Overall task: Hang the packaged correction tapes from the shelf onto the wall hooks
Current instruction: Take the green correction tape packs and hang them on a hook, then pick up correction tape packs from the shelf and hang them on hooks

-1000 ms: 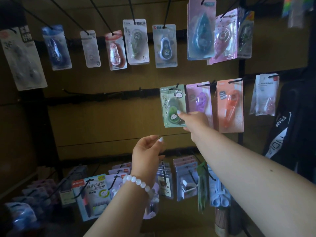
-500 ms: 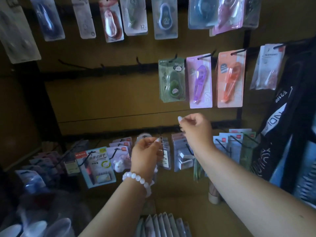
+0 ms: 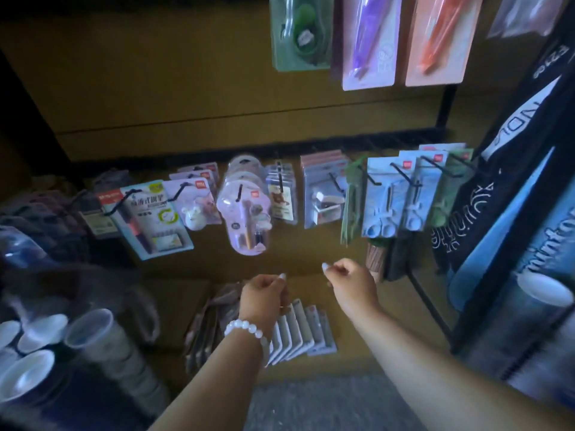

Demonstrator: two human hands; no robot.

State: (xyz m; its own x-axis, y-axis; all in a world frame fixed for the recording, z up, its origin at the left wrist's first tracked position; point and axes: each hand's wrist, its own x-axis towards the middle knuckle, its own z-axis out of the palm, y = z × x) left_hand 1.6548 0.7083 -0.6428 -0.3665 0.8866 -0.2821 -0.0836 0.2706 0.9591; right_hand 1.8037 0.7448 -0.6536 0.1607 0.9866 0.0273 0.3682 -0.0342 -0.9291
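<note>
White-edged packaged correction tapes lay fanned in a row on the shelf, directly beneath our left hand, whose fingers curled loosely over the stack; whether they touched a pack yet, we could not tell. Our right hand hovered just right of the stack, fingers curled, holding nothing. Above the stack hung the green pack, purple pack and orange pack. We judged the dim light and tight overlap risky: fingers could pinch two packs together, or scatter the row off the shelf edge.
</note>
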